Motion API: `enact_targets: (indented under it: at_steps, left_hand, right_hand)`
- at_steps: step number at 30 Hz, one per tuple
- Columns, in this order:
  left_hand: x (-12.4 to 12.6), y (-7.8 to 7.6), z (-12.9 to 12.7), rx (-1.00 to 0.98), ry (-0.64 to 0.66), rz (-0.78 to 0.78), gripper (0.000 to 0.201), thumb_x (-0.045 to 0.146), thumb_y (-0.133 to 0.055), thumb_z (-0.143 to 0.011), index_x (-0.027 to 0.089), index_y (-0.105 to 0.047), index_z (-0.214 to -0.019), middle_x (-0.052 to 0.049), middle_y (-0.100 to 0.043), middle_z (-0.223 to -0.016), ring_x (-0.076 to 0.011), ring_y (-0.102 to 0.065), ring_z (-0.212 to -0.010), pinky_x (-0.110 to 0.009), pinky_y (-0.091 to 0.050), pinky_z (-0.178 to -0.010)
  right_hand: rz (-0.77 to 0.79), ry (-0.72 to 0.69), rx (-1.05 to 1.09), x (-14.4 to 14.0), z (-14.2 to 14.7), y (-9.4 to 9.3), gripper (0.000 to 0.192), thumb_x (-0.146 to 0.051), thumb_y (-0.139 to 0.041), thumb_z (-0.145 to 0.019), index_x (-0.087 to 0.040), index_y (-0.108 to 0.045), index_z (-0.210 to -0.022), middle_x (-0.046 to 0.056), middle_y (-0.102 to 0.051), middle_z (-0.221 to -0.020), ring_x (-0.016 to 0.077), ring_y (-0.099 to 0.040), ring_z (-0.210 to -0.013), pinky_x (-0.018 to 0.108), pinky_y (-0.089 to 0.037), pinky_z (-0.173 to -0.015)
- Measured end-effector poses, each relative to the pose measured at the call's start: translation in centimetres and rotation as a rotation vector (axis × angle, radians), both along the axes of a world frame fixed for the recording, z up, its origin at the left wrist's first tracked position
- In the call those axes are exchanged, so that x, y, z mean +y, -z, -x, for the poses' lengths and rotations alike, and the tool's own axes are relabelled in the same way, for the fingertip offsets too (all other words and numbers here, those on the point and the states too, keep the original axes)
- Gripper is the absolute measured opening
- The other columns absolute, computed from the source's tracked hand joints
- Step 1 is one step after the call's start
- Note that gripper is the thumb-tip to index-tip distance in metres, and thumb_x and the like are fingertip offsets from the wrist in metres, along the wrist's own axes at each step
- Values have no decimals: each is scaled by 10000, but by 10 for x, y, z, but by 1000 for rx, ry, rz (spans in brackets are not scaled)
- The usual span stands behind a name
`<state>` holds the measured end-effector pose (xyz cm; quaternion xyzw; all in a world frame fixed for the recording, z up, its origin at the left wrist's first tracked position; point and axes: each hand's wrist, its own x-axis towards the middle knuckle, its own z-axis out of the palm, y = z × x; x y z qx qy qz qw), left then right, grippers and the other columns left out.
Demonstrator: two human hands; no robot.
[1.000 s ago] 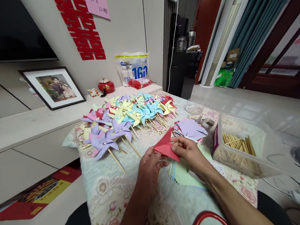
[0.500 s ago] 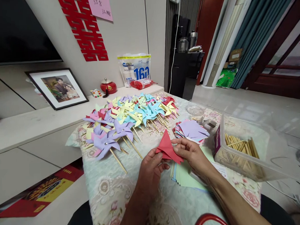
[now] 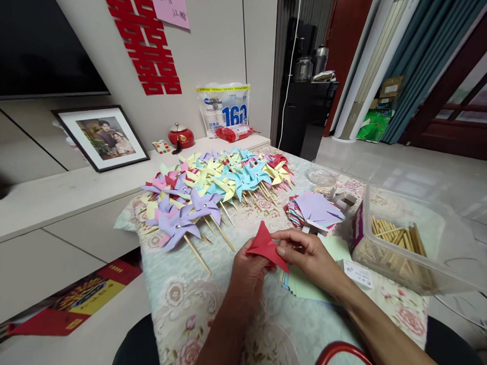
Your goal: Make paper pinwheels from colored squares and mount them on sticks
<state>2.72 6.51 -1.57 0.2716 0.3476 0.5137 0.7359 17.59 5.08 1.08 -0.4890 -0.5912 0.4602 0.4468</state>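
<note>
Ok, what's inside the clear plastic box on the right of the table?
The clear plastic box holds a layer of thin wooden sticks lying along its bottom. Its near wall blurs the lower sticks, so anything beneath them cannot be made out.

Two bare hands meet over a table with a floral cloth (image 3: 180, 314). The left hand (image 3: 247, 276) and right hand (image 3: 307, 255) together pinch a folded red paper (image 3: 265, 244), its point sticking up. Behind lies a spread of pastel pinwheels (image 3: 215, 186) on wooden sticks. Just right of the hands are a stack of cut paper (image 3: 315, 209) and a clear box of sticks (image 3: 395, 240).
</note>
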Motion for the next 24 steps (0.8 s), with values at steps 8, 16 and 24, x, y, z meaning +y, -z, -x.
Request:
enact_targets:
  at_steps: [8, 16, 24]
  left_hand:
    - [5, 12, -2, 120, -142, -28, 260, 100, -718, -538, 163, -680, -788, 56, -607, -583, -85, -466, -514, -203, -361, -507]
    - [5, 16, -3, 317, -125, -102, 264, 121, -694, -567, 138, -692, -831, 57, -619, -568, -80, -473, -499, -193, -376, -504]
    - [1, 10, -1, 95, -106, -6, 410, 233, -856, -598, 132, -693, -960, -11, -710, -728, -109, -569, -574, -223, -447, -559]
  right_hand:
    - [-292, 24, -371, -5, -2, -2, 472, -443, -656, -894, -201, -619, -1298, 79, -607, -1002, 234, -591, -906, 363, -487, -767]
    - [-633, -10, -599, -9, 4, 5, 617, -188, -624, -910, -254, -388, -1476, 98, -649, -1086, 273, -593, -993, 455, -507, -878]
    - [-300, 275, -234, -1, -1, 14, 485, -208, -614, -849, -178, -577, -1331, 40, -652, -889, 186, -611, -748, 342, -525, -714]
